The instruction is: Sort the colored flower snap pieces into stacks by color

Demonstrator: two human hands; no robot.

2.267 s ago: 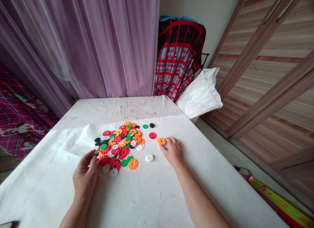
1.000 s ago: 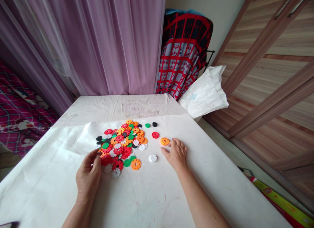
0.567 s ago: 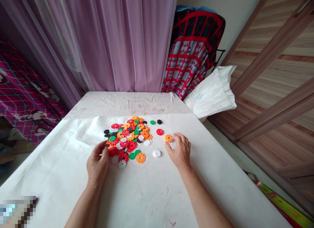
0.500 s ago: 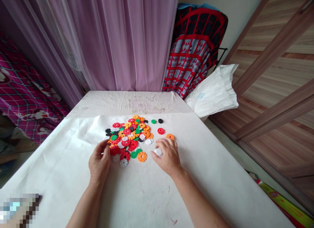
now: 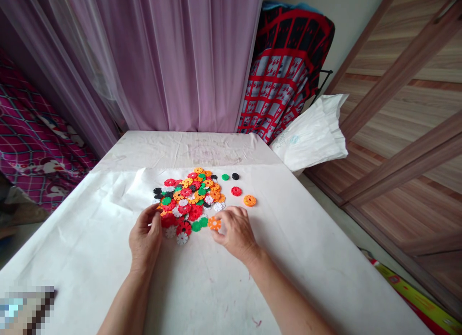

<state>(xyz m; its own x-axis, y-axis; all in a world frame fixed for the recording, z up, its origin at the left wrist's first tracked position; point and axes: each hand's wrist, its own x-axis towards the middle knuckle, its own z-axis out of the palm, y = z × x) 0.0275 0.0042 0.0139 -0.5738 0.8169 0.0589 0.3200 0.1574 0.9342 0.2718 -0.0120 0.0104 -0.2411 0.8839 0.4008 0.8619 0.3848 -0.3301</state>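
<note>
A heap of flower-shaped plastic discs [image 5: 186, 193] in red, orange, green, white and black lies on the white-covered table. My right hand [image 5: 236, 234] is at the heap's near right side, its thumb and fingers pinching an orange notched disc [image 5: 214, 223]. Two green discs [image 5: 200, 224] lie just left of that disc. My left hand [image 5: 146, 231] rests on the table at the heap's left edge, loosely curled with a gap between thumb and index finger. No disc shows clearly in it. Near its thumb are red discs [image 5: 169, 221] and a white disc [image 5: 182, 238].
Apart from the heap, to its right, sit a green disc [image 5: 225, 177], a black disc [image 5: 235, 176], a red disc [image 5: 236, 191] and orange discs [image 5: 250, 200]. A white bag [image 5: 312, 133] stands beyond the table's right edge. Purple curtains [image 5: 187, 60] hang behind.
My right hand has moved left from the white disc and now grips the orange disc, tilted up from the table. The white disc no longer shows. My left hand stays in place.
</note>
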